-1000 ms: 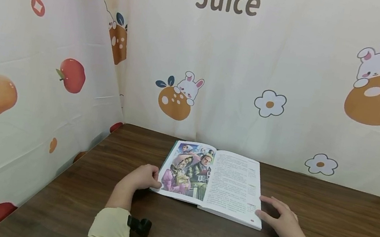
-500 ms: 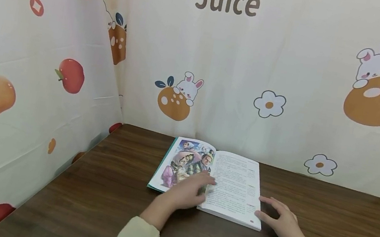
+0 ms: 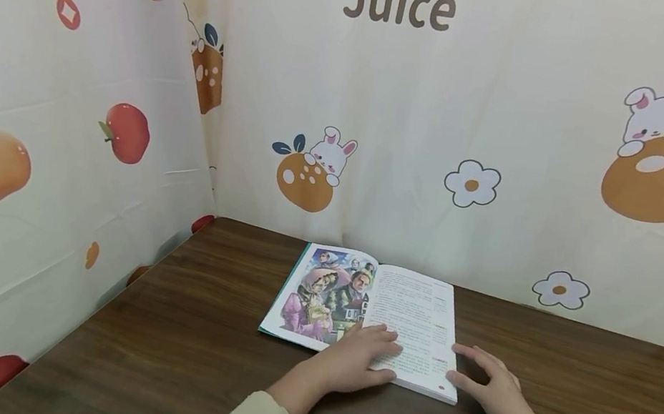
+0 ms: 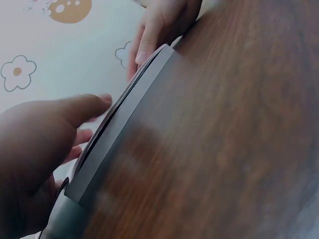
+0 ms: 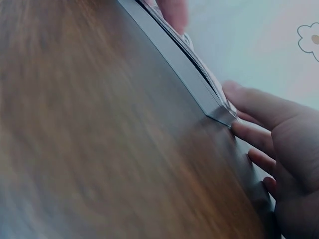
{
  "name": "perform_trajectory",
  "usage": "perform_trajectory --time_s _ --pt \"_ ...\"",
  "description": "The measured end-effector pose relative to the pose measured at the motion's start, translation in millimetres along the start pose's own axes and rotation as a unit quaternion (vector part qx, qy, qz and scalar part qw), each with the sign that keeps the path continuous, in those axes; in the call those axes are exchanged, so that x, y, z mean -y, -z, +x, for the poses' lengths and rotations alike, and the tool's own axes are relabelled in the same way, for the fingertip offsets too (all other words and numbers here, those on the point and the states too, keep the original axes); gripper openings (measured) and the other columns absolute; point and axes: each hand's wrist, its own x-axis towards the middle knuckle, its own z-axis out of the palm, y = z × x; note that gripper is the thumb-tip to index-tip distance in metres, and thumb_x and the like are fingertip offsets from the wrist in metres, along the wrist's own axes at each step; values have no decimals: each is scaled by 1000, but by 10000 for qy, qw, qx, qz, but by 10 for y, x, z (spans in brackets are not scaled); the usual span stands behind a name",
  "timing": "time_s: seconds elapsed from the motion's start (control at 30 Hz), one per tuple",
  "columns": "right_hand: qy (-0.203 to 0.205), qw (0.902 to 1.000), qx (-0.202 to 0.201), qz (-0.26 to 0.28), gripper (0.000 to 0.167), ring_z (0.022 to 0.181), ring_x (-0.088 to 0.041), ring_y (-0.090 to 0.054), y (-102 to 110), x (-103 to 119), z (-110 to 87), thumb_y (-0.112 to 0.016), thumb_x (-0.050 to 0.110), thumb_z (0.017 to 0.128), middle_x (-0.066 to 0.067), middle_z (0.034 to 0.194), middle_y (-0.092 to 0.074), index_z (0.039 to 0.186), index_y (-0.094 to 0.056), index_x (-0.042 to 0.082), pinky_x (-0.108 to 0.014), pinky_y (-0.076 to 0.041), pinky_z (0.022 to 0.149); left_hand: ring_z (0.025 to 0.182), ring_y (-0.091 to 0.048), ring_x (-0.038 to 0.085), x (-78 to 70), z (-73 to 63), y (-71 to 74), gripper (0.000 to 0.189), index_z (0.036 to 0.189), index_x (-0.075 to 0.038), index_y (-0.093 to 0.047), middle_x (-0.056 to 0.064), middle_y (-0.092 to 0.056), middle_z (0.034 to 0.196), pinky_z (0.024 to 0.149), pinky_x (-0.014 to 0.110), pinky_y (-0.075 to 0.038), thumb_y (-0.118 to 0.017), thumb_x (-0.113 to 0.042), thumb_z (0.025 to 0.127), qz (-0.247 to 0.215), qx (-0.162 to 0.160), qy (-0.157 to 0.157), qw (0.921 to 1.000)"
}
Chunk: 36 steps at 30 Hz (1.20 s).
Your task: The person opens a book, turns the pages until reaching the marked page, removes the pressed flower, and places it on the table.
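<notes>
One open book (image 3: 414, 303) on a table (image 3: 180, 299)

Fruit-print cloth (image 3: 414, 97) hangs behind, bigger than anything else. The table is brown, and the book lies near its back edge. The left hand (image 3: 356, 359) rests on the book by the middle fold, fingers spread and gripping nothing, maybe to make it lie flat. It hides some words. The right hand (image 3: 489, 387) is loose, just touching the book's right edge, maybe to stop it sliding.

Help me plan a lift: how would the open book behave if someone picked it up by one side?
The book would likely flop or fold at its middle, since it lies open. It may feel rather heavy, given the thick page block in the wrist views. Lying flat on the table, it seems unlikely to roll or tip.
</notes>
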Motion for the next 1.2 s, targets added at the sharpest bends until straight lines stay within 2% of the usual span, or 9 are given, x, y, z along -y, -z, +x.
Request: perform_trajectory --time_s 0.2,0.33,0.6,0.83,0.93,1.1,1.2 --pt "444 9986 203 193 54 129 -49 -21 57 -58 -19 -70 38 80 -24 141 -35 127 -56 17 -72 -21 88 134 -28 13 -1 9 -35 44 129 -24 -56 -7 -41 142 108 49 -19 -54 -44 90 134 21 53 9999" --pt "568 9980 187 192 54 129 -48 -22 57 -66 -25 -71 37 78 -23 140 -37 126 -57 17 -72 -21 88 134 -29 12 -5 2 -48 45 129 -24 -56 -8 -41 141 108 49 -19 -55 -47 89 94 23 99 9999" --pt "473 9988 -79 -76 57 126 -52 -24 7 -50 -24 -70 41 78 -29 138 -35 127 -54 16 -72 -17 88 133 -30 11 -41 8 -45 46 126 -25 -58 -9 -44 139 109 47 -18 -55 -51 87 199 -71 259 9994" --pt "353 9992 -188 -63 67 126 -47 -26 -3 -20 -14 -68 44 79 -21 139 -38 136 -46 15 -69 -23 89 131 -34 9 -44 17 -70 41 119 -28 -63 -12 -48 135 108 43 -21 -53 -53 87 271 -281 428 9983" --pt "247 9996 -114 53 65 127 -48 -24 12 2 -23 -62 45 84 -22 140 -37 138 -44 13 -70 -22 89 129 -38 9 -42 20 -77 34 111 -28 -67 -12 -52 131 107 43 -23 -55 -50 88 165 -522 445 9975" --pt "133 9988 -67 460 58 129 -49 -22 32 27 -29 -37 45 97 -24 140 -37 137 -42 4 -70 -19 92 122 -45 8 -54 21 -68 24 101 -27 -71 -13 -60 119 105 41 -28 -57 -42 90 71 -964 369 9946" --pt "61 9991 9 408 58 129 -52 -20 31 27 -31 -35 46 98 -28 141 -32 137 -43 3 -72 -18 91 116 -51 6 -59 17 -57 21 100 -25 -72 -14 -63 112 102 38 -33 -57 -37 91 157 -1200 262 9923"
